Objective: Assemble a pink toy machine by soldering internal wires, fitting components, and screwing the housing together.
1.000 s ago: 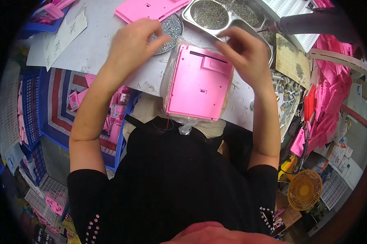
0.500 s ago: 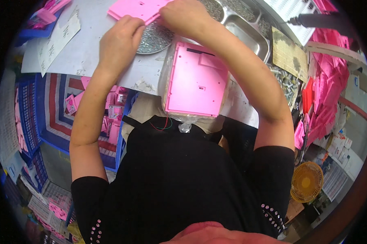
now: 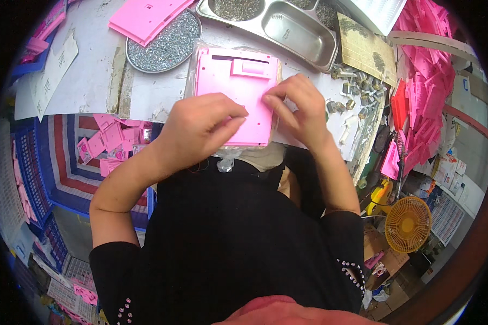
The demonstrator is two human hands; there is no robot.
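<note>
A pink plastic panel (image 3: 214, 73) with a dark slot and a small raised block lies flat on a support partly wrapped in clear plastic, close to my body. Over its left and lower part is my left hand (image 3: 203, 124), thumb and fingers drawn together in a pinch. My right hand (image 3: 303, 105) is at the panel's right edge, its thumb and forefinger closed together. Anything between the fingertips of either hand is too small to make out. Farther left, another pink panel (image 3: 146, 19) rests partly over a round metal dish (image 3: 173, 57) full of small screws.
A compartmented steel tray (image 3: 298, 32) holds small metal parts at the back. Small metal and white pieces (image 3: 357, 89) lie to the right near a stained cardboard sheet (image 3: 365, 46). Pink parts (image 3: 111, 138) fill a blue crate at lower left; more pink pieces (image 3: 428, 92) pile up at right.
Both hands have let go of the pink panel at the dish and come back over the nearer panel. The view has shifted, showing more of the tray and the dish.
</note>
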